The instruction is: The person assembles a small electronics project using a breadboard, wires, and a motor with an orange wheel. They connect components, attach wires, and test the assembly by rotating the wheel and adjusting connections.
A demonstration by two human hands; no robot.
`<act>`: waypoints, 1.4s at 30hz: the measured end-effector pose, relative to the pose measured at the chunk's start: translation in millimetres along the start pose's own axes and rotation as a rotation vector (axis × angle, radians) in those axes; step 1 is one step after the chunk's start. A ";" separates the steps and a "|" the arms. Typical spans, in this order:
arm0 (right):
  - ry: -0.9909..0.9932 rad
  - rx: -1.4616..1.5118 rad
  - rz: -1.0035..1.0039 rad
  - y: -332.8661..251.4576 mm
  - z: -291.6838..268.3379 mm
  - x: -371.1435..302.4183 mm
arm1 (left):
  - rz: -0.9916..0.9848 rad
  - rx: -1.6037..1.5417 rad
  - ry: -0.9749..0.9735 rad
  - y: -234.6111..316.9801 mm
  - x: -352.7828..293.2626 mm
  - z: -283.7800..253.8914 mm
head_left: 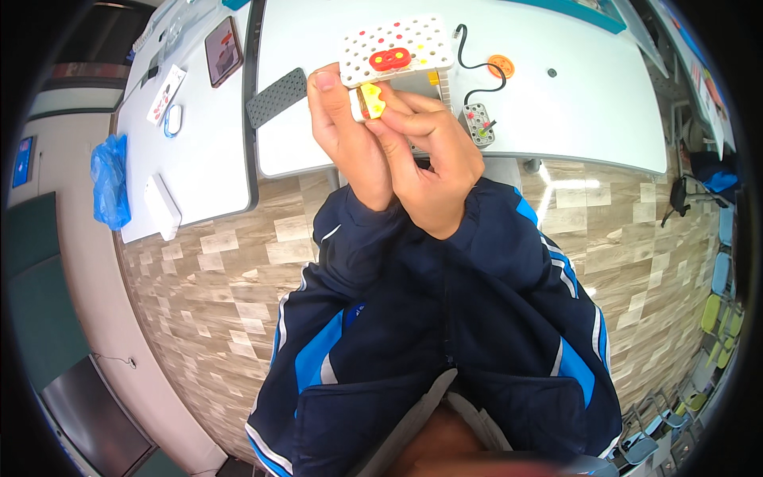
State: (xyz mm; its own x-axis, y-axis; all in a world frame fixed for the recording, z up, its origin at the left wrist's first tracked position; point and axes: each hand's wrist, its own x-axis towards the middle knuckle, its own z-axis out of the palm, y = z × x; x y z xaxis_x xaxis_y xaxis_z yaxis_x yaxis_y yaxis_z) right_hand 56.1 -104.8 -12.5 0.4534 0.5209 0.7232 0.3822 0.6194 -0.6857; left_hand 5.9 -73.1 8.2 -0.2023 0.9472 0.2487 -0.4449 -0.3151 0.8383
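Ten o'clock from the hands, a dark plate [276,98] lies on the desk [294,151]. The left hand [358,155]'s grip clasps the white board [362,60]'s seven-o'clock corner; below, the right hand [435,171]'s grip pinches a yellow piece [371,99]. Grey block [475,115], three o'clock.

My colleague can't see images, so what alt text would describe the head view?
A person's left hand and right hand grip a small yellow-and-white plastic piece at the near edge of a white perforated plastic block bearing a red oblong plastic piece, at a white table. A dark grey perforated plate lies to the left.
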 end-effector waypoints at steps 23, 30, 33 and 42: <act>-0.130 0.034 0.045 5.0 -21.1 15.0 | 0.003 -0.078 -0.109 -3.9 3.2 2.0; -0.183 -0.031 0.019 6.1 -21.1 15.1 | -0.066 -0.124 -0.244 -1.3 2.8 -16.3; -0.203 -0.080 -0.043 3.6 -24.0 19.7 | -0.006 -0.084 -0.397 1.6 5.5 -27.0; -0.410 -0.379 -0.462 0.2 -64.7 106.0 | -0.004 0.112 -0.484 3.9 2.8 -36.4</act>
State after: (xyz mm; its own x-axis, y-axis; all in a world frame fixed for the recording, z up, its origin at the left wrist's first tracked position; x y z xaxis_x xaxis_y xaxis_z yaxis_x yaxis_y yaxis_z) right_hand 156.4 -87.4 58.7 -0.1319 0.4800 0.8673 0.7482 0.6222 -0.2305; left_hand -28.1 -73.8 -5.5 0.2394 0.8756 0.4195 -0.3430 -0.3279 0.8802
